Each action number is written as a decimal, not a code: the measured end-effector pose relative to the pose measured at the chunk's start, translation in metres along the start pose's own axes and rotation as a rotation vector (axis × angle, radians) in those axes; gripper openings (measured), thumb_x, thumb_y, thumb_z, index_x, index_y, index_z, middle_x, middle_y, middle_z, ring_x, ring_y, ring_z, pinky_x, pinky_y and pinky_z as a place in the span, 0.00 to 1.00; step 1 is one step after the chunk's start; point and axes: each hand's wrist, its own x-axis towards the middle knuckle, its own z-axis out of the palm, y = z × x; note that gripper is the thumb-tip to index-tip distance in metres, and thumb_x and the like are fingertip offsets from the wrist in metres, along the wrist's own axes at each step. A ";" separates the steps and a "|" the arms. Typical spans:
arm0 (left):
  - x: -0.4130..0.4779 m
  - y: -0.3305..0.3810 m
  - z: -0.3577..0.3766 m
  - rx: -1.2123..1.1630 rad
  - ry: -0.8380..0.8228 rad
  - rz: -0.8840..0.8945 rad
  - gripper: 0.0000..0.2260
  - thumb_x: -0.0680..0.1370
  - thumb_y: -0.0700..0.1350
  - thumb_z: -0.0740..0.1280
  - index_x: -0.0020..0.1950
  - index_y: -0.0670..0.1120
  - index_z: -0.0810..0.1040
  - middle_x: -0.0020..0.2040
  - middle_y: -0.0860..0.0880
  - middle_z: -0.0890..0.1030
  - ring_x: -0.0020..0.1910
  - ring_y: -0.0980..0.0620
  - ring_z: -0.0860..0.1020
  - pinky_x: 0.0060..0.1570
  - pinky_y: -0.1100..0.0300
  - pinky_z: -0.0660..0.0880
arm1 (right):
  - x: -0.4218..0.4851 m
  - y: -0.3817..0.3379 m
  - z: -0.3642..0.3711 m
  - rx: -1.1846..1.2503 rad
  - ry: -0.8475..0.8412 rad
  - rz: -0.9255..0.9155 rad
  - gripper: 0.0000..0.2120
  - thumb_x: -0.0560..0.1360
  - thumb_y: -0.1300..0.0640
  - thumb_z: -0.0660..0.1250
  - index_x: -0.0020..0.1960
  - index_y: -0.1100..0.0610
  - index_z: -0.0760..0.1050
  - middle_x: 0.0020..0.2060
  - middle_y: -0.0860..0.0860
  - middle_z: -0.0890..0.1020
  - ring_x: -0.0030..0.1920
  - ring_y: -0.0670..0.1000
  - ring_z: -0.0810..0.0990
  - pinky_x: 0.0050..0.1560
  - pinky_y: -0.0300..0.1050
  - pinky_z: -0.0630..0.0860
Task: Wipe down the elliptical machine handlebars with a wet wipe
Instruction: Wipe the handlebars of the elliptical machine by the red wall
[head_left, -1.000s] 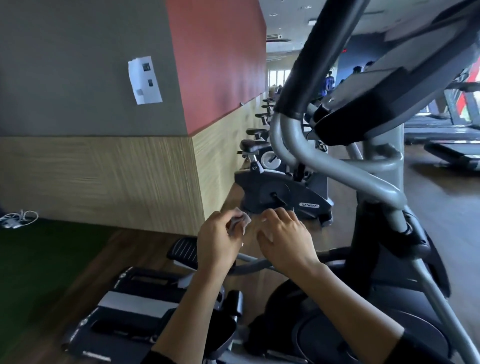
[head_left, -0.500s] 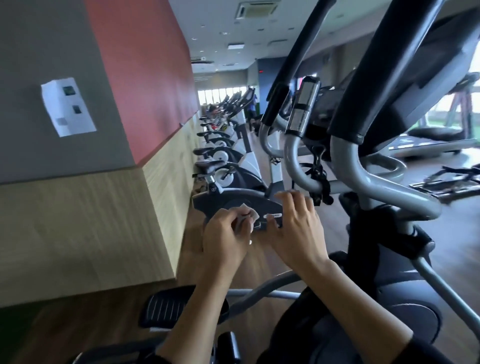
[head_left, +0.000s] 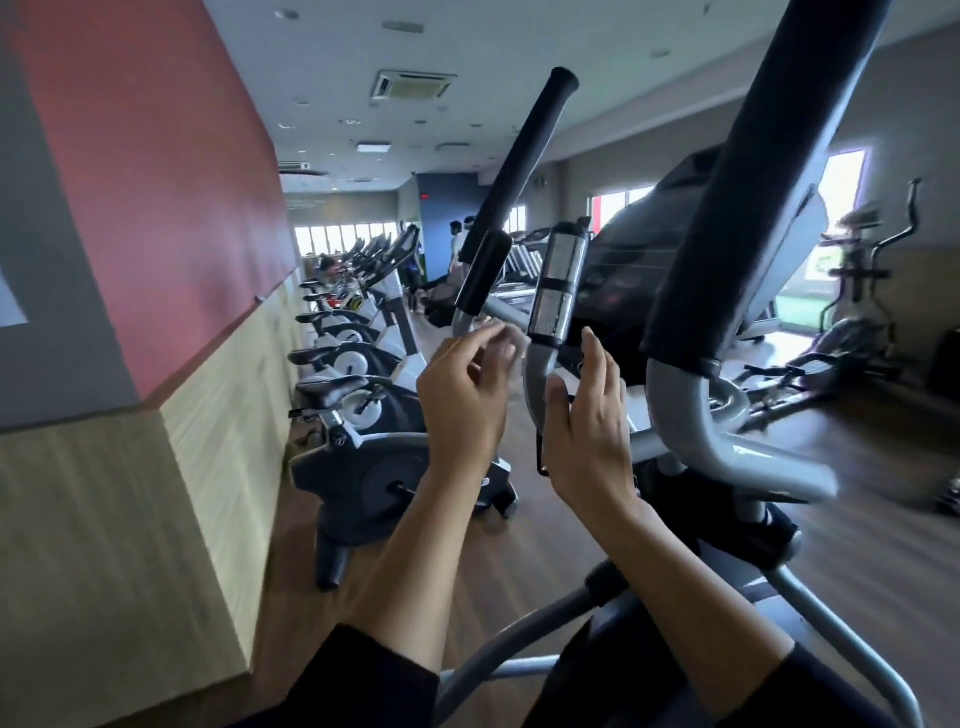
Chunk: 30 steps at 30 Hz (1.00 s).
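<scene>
"Hands first: where are they?"

"Both are raised in front of the elliptical machine (head_left: 727, 525), on either side of its short grey handlebar (head_left: 535, 384), the one topped by a silver sensor grip (head_left: 557, 283). The left hand (head_left: 462, 400) is to the left of that bar and the right hand (head_left: 589, 431) to the right."

"And the wet wipe?"

"The wet wipe (head_left: 513, 342) is a pale, motion-blurred scrap at the left hand's fingertips, pinched between its curled fingers (head_left: 478, 339) and thumb. It sits just beside the lower end of the sensor grip. The blur keeps me from telling whether it touches the bar."

"Is the right hand holding anything?"

"Nothing. Its fingers (head_left: 595, 358) are straight and loosely spread. The thumb lies across the grey tube as seen from the head camera, but I cannot tell whether it touches."

"What about the other handlebars?"

"Two black foam ones rise steeply. The slim handlebar (head_left: 519, 156) is behind the left hand and the thick handlebar (head_left: 769, 171) is close to the camera on the right. The dark console (head_left: 639, 249) sits between them."

"And around the machine?"

"A row of exercise bikes (head_left: 358, 374) stands along the wall (head_left: 156, 182), which is red above wood panelling. The floor (head_left: 519, 571) is wooden."
</scene>
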 end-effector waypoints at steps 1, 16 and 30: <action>0.008 0.000 0.005 -0.023 0.003 0.014 0.09 0.77 0.44 0.70 0.56 0.44 0.82 0.50 0.49 0.84 0.50 0.55 0.80 0.51 0.64 0.76 | 0.005 0.000 0.002 0.013 0.015 0.007 0.25 0.82 0.55 0.55 0.76 0.60 0.55 0.71 0.56 0.65 0.71 0.53 0.63 0.72 0.50 0.61; 0.060 -0.017 0.043 -0.315 -0.149 -0.045 0.10 0.75 0.48 0.72 0.53 0.45 0.84 0.44 0.51 0.85 0.38 0.71 0.77 0.42 0.73 0.72 | 0.033 0.002 0.029 -0.048 0.144 0.041 0.23 0.82 0.56 0.57 0.75 0.55 0.59 0.69 0.49 0.69 0.60 0.37 0.63 0.60 0.27 0.56; 0.061 -0.013 0.044 -0.475 -0.182 -0.037 0.07 0.75 0.43 0.72 0.51 0.44 0.85 0.46 0.55 0.84 0.46 0.66 0.81 0.48 0.72 0.75 | 0.031 0.004 0.033 -0.063 0.207 0.079 0.21 0.81 0.51 0.54 0.73 0.53 0.64 0.66 0.46 0.72 0.61 0.39 0.67 0.56 0.19 0.56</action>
